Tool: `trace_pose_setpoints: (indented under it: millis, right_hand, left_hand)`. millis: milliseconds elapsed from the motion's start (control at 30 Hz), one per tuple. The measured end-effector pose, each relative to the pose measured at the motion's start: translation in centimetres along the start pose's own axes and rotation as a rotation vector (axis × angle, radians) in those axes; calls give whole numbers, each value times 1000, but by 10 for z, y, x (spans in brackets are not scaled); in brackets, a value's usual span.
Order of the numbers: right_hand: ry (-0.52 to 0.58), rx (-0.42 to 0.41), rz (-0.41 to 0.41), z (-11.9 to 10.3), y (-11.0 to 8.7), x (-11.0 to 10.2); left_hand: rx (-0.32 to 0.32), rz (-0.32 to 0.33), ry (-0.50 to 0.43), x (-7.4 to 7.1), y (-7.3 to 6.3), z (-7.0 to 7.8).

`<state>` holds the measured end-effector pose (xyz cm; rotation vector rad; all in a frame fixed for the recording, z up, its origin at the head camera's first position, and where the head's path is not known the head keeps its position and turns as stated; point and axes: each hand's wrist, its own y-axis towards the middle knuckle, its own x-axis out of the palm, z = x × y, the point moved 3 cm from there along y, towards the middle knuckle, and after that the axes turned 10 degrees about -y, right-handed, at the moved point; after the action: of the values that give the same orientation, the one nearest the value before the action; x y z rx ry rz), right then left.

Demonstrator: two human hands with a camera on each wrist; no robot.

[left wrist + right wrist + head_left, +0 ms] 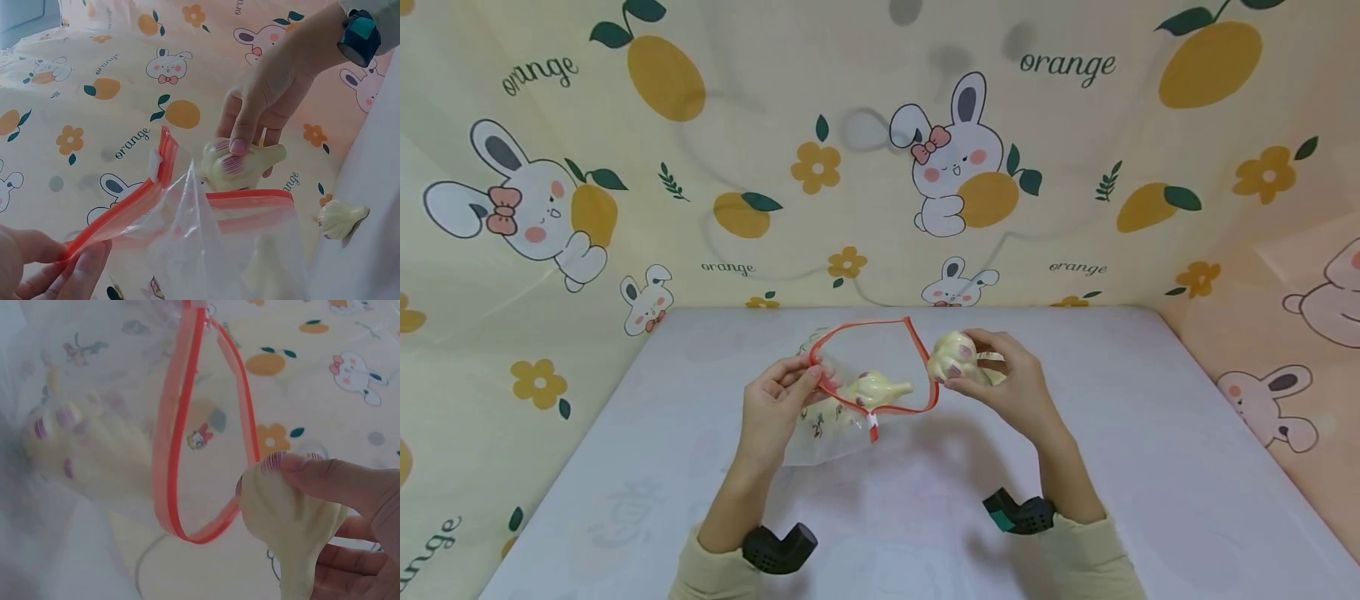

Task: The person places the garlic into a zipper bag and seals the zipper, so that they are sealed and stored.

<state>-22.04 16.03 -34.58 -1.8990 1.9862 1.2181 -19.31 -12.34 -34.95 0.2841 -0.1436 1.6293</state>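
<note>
My left hand (773,408) pinches the red rim of a clear zip bag (827,446) between thumb and fingers. The mouth gapes open, and a white slider (155,165) sits on the red strip. Inside the bag lies a garlic bulb (876,388), blurred through the plastic in the wrist views. At the mouth's right side, my right hand (1017,382) grips a second garlic bulb (953,357), cream with purple patches. Its stem points away from the opening in the left wrist view. That bulb is just outside the bag; whether it touches the rim I cannot tell.
Another garlic bulb (340,220) lies on the white table (662,467), beyond the right hand. A patterned cloth (850,83) with rabbits and oranges hangs behind the table. Black cameras are strapped on both wrists.
</note>
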Motion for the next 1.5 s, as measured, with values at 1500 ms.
trace_pose_setpoints:
  millis: [1500]
  right_hand:
    - [-201,-64,-57,-40,2,49]
  left_hand:
    - [26,-31,-58,0,1,-1]
